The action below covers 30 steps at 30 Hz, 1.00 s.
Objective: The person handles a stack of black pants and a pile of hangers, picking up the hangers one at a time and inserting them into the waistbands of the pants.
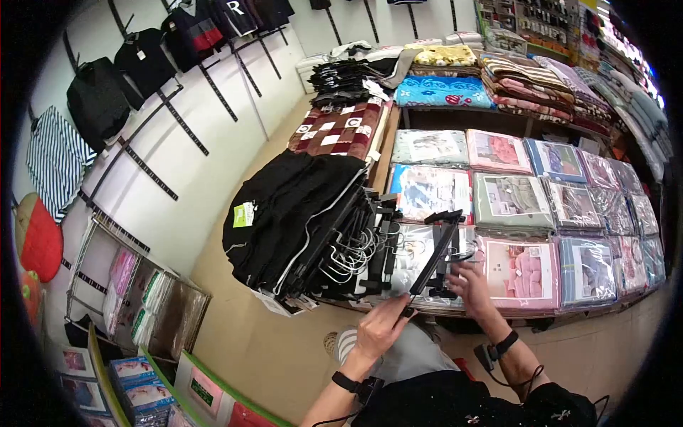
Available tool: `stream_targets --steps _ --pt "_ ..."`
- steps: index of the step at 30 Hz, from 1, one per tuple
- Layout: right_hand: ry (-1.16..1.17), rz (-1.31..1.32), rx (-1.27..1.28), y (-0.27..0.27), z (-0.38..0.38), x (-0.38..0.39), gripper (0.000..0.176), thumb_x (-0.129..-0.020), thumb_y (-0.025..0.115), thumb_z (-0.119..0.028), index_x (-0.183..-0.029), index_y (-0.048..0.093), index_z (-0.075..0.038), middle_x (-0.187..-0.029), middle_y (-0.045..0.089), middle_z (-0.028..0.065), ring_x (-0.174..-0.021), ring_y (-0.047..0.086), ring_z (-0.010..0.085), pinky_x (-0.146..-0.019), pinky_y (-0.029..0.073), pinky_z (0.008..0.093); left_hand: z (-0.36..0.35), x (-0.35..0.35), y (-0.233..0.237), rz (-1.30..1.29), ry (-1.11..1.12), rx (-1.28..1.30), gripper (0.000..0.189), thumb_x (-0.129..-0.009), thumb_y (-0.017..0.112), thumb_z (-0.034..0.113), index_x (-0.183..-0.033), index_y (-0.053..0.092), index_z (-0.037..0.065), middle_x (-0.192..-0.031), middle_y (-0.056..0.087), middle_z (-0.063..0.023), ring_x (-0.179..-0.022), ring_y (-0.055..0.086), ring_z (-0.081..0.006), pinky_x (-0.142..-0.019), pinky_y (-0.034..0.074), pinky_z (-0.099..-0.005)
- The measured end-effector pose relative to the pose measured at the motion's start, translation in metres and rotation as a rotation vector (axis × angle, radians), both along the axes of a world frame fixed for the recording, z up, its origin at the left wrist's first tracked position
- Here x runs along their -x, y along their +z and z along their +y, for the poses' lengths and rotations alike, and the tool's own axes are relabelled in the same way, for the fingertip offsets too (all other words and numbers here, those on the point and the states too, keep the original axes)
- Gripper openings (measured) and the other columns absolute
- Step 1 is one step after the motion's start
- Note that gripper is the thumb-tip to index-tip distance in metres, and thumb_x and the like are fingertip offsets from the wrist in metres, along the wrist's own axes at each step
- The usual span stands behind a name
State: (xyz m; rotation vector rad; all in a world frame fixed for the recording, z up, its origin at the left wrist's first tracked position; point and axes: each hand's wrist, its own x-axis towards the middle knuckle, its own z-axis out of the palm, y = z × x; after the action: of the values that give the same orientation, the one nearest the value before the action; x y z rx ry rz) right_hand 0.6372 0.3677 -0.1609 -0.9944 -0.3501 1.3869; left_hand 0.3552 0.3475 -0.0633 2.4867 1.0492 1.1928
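My left hand [383, 326] is closed around the lower end of a black hanger [434, 260], which slants up and away over the packages. Close to the hanger's right side, my right hand [468, 288] has its fingers apart and does not appear to grip anything. Several more black hangers with metal hooks [352, 252] lie bunched to the left of the hanger I hold. A stack of black garments [292, 199] with a green-yellow tag lies beside those hooks.
Packaged bedding sets [516, 203] cover the display table on the right. Folded blankets [526, 82] are piled behind them. Clothes hang along the white wall [213, 107]. Bins of packaged goods [153, 381] stand at the lower left.
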Motion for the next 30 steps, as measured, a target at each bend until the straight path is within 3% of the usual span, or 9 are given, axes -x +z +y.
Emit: stream_targets --steps 4,7,10,14,17,22,26,27,30 --pt "0.176 0.163 0.026 0.025 -0.028 0.046 0.054 -0.103 0.069 -0.018 -0.150 0.048 0.001 -0.133 0.069 0.0131 -0.109 0.073 0.0252 -0.092 0.061 0.0394 -0.006 -0.013 -0.056 0.169 -0.136 0.095 0.058 -0.083 0.084 0.003 -0.139 0.068 0.002 -0.138 0.072 -0.0120 -0.128 0.069 -0.0296 -0.107 0.058 -0.0393" --pt "0.165 -0.207 0.115 -0.018 -0.006 0.055 0.052 -0.102 0.070 -0.016 -0.147 0.052 0.002 -0.125 0.072 0.0092 -0.104 0.072 0.0187 -0.083 0.060 0.0358 0.001 -0.013 -0.082 0.251 -0.217 0.173 0.061 -0.088 0.083 0.010 -0.144 0.064 0.001 -0.143 0.068 -0.0150 -0.133 0.065 -0.0311 -0.109 0.057 -0.0404" --pt "0.178 -0.330 0.131 -0.007 0.022 0.058 0.048 -0.100 0.071 -0.014 -0.143 0.056 0.001 -0.119 0.073 0.0062 -0.099 0.070 0.0144 -0.075 0.057 0.0336 -0.004 -0.013 -0.038 0.221 -0.087 0.193 0.065 -0.089 0.085 0.016 -0.148 0.061 0.003 -0.143 0.068 -0.0180 -0.135 0.064 -0.0323 -0.110 0.056 -0.0405" --pt "0.170 -0.455 0.103 -0.065 0.090 0.040 0.056 -0.098 0.072 -0.009 -0.147 0.051 0.008 -0.118 0.073 0.0127 -0.090 0.072 0.0198 -0.064 0.059 0.0340 -0.012 0.031 -0.024 0.157 0.119 0.281 0.063 -0.092 0.086 0.022 -0.149 0.062 0.005 -0.140 0.070 -0.0191 -0.128 0.070 -0.0337 -0.105 0.058 -0.0425" --pt "0.133 -0.500 0.230 -0.042 0.099 0.041 0.065 -0.093 0.074 -0.008 -0.149 0.048 0.015 -0.136 0.067 0.0290 -0.106 0.075 0.0340 -0.073 0.066 0.0413 -0.014 0.067 0.009 0.121 0.245 0.054 0.050 -0.092 0.084 0.016 -0.138 0.069 0.004 -0.131 0.076 -0.0132 -0.116 0.075 -0.0333 -0.096 0.061 -0.0420" --pt "0.103 -0.782 0.207 -0.066 0.102 0.043 0.073 -0.092 0.076 -0.004 -0.154 0.041 0.011 -0.122 0.070 0.0181 -0.096 0.072 0.0256 -0.068 0.063 0.0376 -0.004 0.122 0.061 0.069 0.541 -0.163 0.044 -0.090 0.084 0.010 -0.132 0.072 0.005 -0.134 0.073 -0.0120 -0.119 0.070 -0.0346 -0.102 0.057 -0.0447" --pt "0.030 -0.930 0.144 -0.065 0.095 0.053 0.099 -0.090 0.078 -0.009 -0.166 0.019 0.010 -0.156 0.051 0.0326 -0.128 0.066 0.0407 -0.104 0.056 0.0425 0.016 0.142 0.086 0.168 0.634 -0.134 0.042 -0.089 0.084 0.009 -0.130 0.073 0.005 -0.138 0.069 -0.0124 -0.123 0.063 -0.0354 -0.109 0.050 -0.0468" --pt "0.052 -0.863 0.117 -0.063 0.089 0.054 0.102 -0.090 0.078 -0.009 -0.168 0.016 0.009 -0.164 0.042 0.0343 -0.138 0.060 0.0423 -0.107 0.054 0.0424 0.020 0.148 0.086 0.199 0.613 -0.109 0.042 -0.088 0.084 0.009 -0.129 0.073 0.005 -0.139 0.068 -0.0127 -0.124 0.062 -0.0354 -0.110 0.048 -0.0471" --pt "-0.001 -1.061 -0.045 -0.066 0.083 0.055 0.098 -0.089 0.079 -0.020 -0.165 0.025 0.010 -0.158 0.047 0.0302 -0.137 0.058 0.0404 -0.105 0.055 0.0447 0.027 0.156 0.082 0.097 0.663 -0.127 0.042 -0.088 0.085 0.009 -0.128 0.074 0.006 -0.133 0.070 -0.0129 -0.124 0.062 -0.0350 -0.111 0.048 -0.0456"
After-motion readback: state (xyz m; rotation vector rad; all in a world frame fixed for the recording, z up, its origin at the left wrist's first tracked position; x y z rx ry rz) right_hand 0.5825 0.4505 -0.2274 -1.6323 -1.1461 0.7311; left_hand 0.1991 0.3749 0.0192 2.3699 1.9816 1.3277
